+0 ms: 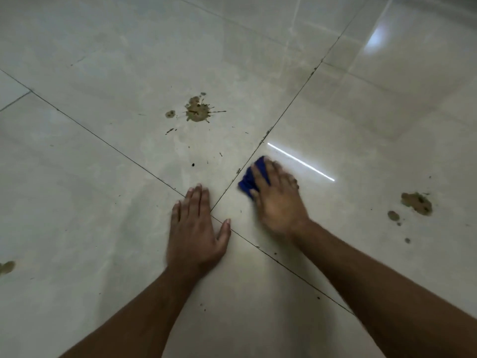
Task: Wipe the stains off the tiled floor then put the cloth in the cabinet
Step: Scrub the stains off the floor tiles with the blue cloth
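Note:
My right hand presses a blue cloth flat on the pale tiled floor, just right of a grout line; the hand is blurred and covers most of the cloth. Beside it, my left hand lies palm down on the floor with fingers spread and nothing in it. A brown splatter stain with small specks around it sits on the tile beyond both hands. Another brown stain with smaller spots lies to the right. A third smudge shows at the left edge. No cabinet is in view.
Dark grout lines cross the glossy tiles. A bright streak of reflected light lies just beyond the cloth, and a softer glare sits at the top right. Small dark specks dot the floor near the hands.

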